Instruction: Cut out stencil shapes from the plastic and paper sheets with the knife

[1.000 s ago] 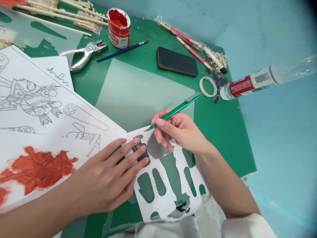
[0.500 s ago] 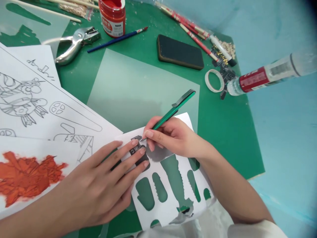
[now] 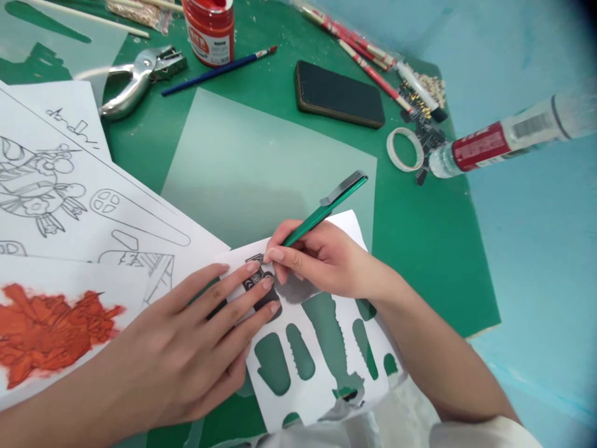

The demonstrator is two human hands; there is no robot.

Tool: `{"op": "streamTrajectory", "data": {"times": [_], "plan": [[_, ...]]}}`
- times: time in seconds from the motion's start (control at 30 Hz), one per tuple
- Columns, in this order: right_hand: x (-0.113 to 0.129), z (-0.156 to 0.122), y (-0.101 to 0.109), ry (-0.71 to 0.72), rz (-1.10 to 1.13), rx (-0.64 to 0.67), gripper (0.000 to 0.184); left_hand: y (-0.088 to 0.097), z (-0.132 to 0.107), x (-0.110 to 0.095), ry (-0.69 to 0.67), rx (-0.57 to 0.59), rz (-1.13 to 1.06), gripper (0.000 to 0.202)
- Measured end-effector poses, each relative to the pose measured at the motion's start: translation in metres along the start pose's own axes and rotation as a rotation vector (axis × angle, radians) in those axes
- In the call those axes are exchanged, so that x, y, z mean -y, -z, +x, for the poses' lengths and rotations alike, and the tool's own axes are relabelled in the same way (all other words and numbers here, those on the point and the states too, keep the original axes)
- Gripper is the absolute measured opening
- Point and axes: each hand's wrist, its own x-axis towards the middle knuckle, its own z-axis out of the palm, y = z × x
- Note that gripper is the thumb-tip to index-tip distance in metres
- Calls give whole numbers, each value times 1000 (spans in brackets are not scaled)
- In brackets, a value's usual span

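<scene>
Work surface: green table top (image 3: 433,249). A light blue wall (image 3: 527,249) fills the right side of the frame.

Edges: the right table edge runs from upper right to lower right; the front edge is partly hidden at lower centre by the cut-out white sheet (image 3: 310,398). This sheet overlaps the translucent sheet (image 3: 261,155) at centre. Green surface shows between these 2 sheets and the right edge.

Limits of this room: phone (image 3: 339,93), upper centre; tape roll (image 3: 390,149) and bottle (image 3: 504,143), upper right; line drawings (image 3: 93,168), left; red paint jar (image 3: 212,34), blue paintbrush (image 3: 219,70) and hole punch (image 3: 140,78), upper left.

Left hand (image 3: 200,336): lower left of centre, palm down, fingers spread, fingertips on the white sheet at its black figure (image 3: 269,295).

Right hand (image 3: 321,258): centre, thumb and index finger pinching the green pen-shaped tool (image 3: 321,214). The tool tilts toward upper right; its lower tip is hidden by the fingers.
</scene>
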Motion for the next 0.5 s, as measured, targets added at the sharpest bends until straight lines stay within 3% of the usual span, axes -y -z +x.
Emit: {"op": "streamTrajectory", "data": {"times": [0.5], "plan": [[1,2,-4,-113,16,-56,45,-1,-6,0,-5,39,10,45]]}}
